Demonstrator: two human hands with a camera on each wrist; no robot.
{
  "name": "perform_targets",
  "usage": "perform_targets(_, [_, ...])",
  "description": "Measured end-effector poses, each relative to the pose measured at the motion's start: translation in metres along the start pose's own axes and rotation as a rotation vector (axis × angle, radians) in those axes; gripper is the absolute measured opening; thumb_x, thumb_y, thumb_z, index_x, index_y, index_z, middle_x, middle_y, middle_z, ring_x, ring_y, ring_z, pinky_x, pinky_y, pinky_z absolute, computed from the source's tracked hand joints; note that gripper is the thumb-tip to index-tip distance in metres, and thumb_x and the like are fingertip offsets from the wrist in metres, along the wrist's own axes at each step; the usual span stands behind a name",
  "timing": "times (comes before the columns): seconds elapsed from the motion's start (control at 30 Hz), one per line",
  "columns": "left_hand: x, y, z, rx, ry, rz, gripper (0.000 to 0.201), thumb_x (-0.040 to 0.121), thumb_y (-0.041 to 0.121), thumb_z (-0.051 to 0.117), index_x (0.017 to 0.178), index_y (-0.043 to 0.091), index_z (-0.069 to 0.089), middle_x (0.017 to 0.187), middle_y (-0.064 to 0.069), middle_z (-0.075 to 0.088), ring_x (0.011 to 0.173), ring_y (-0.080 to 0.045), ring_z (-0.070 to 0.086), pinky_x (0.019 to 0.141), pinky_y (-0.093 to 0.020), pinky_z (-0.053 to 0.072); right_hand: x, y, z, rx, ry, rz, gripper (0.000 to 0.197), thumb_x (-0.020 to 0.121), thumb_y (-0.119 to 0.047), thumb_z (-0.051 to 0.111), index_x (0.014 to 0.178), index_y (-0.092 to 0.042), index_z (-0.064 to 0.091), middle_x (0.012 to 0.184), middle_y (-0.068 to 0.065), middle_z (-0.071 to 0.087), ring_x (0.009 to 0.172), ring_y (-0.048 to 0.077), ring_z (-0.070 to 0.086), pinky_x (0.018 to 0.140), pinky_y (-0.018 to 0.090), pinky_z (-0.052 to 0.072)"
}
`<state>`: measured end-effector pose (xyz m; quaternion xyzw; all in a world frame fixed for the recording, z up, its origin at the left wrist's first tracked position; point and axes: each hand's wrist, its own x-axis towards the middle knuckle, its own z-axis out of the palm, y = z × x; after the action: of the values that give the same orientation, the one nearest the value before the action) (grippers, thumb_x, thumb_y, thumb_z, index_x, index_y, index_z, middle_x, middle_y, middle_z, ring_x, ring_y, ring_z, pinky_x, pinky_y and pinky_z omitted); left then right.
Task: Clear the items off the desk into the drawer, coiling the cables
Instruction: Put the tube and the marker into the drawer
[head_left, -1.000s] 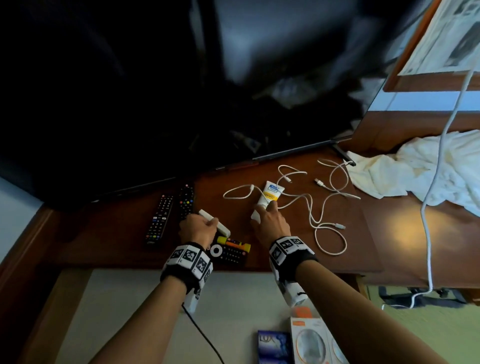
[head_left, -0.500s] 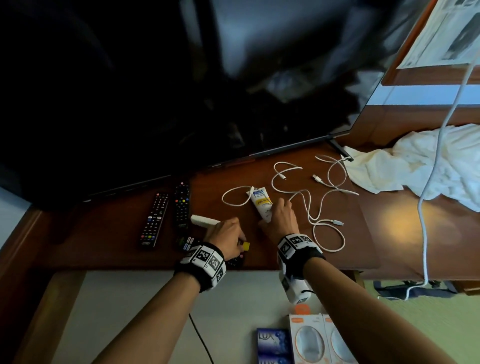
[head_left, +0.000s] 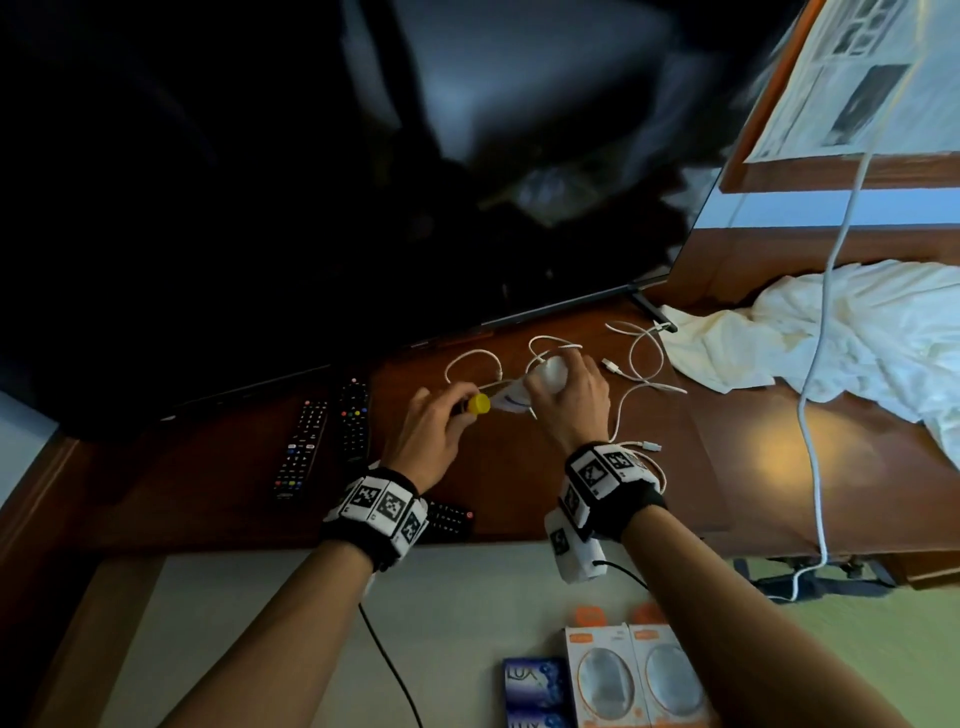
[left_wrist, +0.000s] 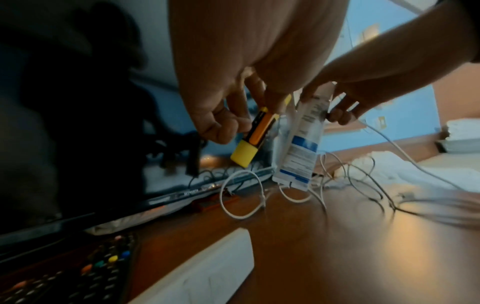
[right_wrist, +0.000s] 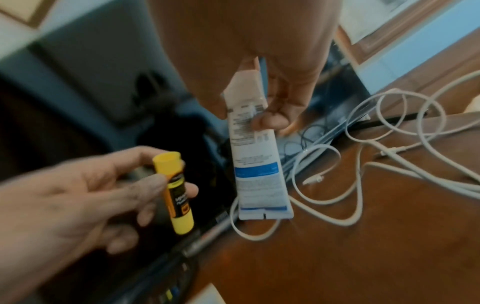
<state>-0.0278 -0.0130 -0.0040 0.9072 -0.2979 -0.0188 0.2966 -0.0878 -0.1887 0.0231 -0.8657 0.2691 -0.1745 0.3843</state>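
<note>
Two hands: both raised above the counter (head_left: 519, 488), each clamped on one item, close together but not touching.
Left hand (head_left: 434, 434): fingers and thumb curled round a highlighter (head_left: 475, 404); short cylindrical plastic barrel, black label band, blunt yellow cap.
Right hand (head_left: 569, 402): fingertips (right_wrist: 270, 121) pinch the cap end of a cream tube (right_wrist: 255, 164); soft white plastic, flattened, blue band, crimped flat seal at the hanging end, which is just above the counter.
Cables (head_left: 639, 374): thin white round cords, uncoiled, in loose loops on the counter under and beyond the tube; small metal plugs show at some ends.
Remotes: two long black slabs (head_left: 304, 449) and (head_left: 354, 418) with coloured buttons, side by side left of the hands; a third (head_left: 449, 519) lies at the near edge, partly under the left wrist.
Counter: polished reddish-brown wood, glossy, with a warm reflection at the right.
Cloth (head_left: 831, 338): crumpled white fabric on the counter's right end.
Television (head_left: 311, 208): dark glossy screen behind the items.
</note>
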Motion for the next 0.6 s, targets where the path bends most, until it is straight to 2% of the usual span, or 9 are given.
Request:
perform_targets(0.07, [-0.002,0.004,-0.011,-0.08,0.067,-0.001,0.029,0.096,0.033,0.048,0.125,0.035,0.048,0.108,-0.001,0.058,0.081,-0.011,0.047,0.059,-0.014,0.034,-0.003,0.0,-0.011,0.083,0.058,-0.002,0.037,0.086,-0.035,0.061,0.116,-0.013,0.055,0.11,0.009,0.058,0.098,0.022,0.052,0.082,0.033,0.04])
perform_targets(0.13, [-0.008,0.011,-0.022,-0.163,0.127,-0.003,0.029,0.096,0.037,0.045,0.125,0.038,0.045,0.104,0.002,0.055,0.088,-0.015,0.052,0.07,-0.028,0.051,-0.008,0.004,-0.023,0.233,0.1,0.077,0.03,0.083,-0.038,0.062,0.102,-0.015,0.058,0.103,0.01,0.065,0.087,0.023,0.062,0.075,0.037,0.052])
perform_targets(0.2, [-0.019,0.021,-0.033,-0.28,0.148,-0.014,0.03,0.097,0.039,0.041,0.127,0.037,0.042,0.101,0.007,0.054,0.093,-0.021,0.059,0.078,-0.044,0.056,-0.018,0.008,-0.037,0.467,0.097,0.254,0.026,0.078,-0.034,0.066,0.093,-0.014,0.058,0.099,0.018,0.069,0.072,0.027,0.07,0.064,0.04,0.059])
perform_targets(0.23, [-0.025,0.027,-0.037,-0.347,0.141,-0.026,0.031,0.098,0.037,0.04,0.128,0.034,0.042,0.097,0.007,0.055,0.09,-0.022,0.061,0.077,-0.045,0.056,-0.025,0.01,-0.043,0.631,0.048,0.341,0.026,0.079,-0.025,0.066,0.097,-0.008,0.059,0.101,0.023,0.068,0.065,0.027,0.07,0.057,0.037,0.059])
perform_targets(0.27, [-0.031,0.031,-0.04,-0.41,0.125,-0.042,0.031,0.099,0.035,0.039,0.13,0.031,0.042,0.093,0.007,0.055,0.084,-0.021,0.062,0.073,-0.042,0.056,-0.036,0.011,-0.05,0.833,-0.039,0.422,0.03,0.082,-0.014,0.064,0.105,0.001,0.055,0.103,0.029,0.066,0.061,0.027,0.07,0.053,0.033,0.057])
perform_targets(0.33, [-0.044,0.035,-0.038,-0.54,0.076,-0.078,0.03,0.1,0.034,0.038,0.13,0.032,0.043,0.088,0.005,0.053,0.067,-0.016,0.056,0.058,-0.033,0.051,-0.061,0.014,-0.062,1.169,-0.26,0.562,0.034,0.084,0.0,0.054,0.118,0.004,0.049,0.104,0.032,0.059,0.062,0.026,0.07,0.05,0.028,0.055])
perform_targets(0.47, [-0.073,0.029,-0.02,-0.767,-0.094,-0.179,0.021,0.098,0.036,0.045,0.116,0.041,0.055,0.083,0.004,0.05,0.053,-0.005,0.039,0.047,-0.021,0.032,-0.11,0.038,-0.068,1.196,-0.651,0.535,0.051,0.062,0.005,0.056,0.112,0.0,0.052,0.091,0.018,0.058,0.074,0.028,0.067,0.062,0.034,0.056])
perform_targets(0.53, [-0.09,0.028,-0.011,-0.85,-0.235,-0.264,0.021,0.091,0.03,0.055,0.11,0.038,0.06,0.077,0.007,0.046,0.051,-0.003,0.04,0.048,-0.019,0.032,-0.132,0.055,-0.062,1.173,-0.681,0.608,0.053,0.054,0.003,0.054,0.106,-0.003,0.048,0.081,0.014,0.054,0.065,0.027,0.058,0.063,0.037,0.052])
perform_targets(0.6, [-0.108,0.028,-0.001,-0.855,-0.38,-0.34,0.031,0.081,0.023,0.055,0.108,0.032,0.063,0.075,0.007,0.041,0.051,-0.001,0.04,0.048,-0.019,0.032,-0.15,0.071,-0.057,1.099,-0.635,0.755,0.046,0.058,-0.004,0.055,0.103,-0.007,0.047,0.072,0.01,0.05,0.057,0.024,0.05,0.057,0.034,0.044])
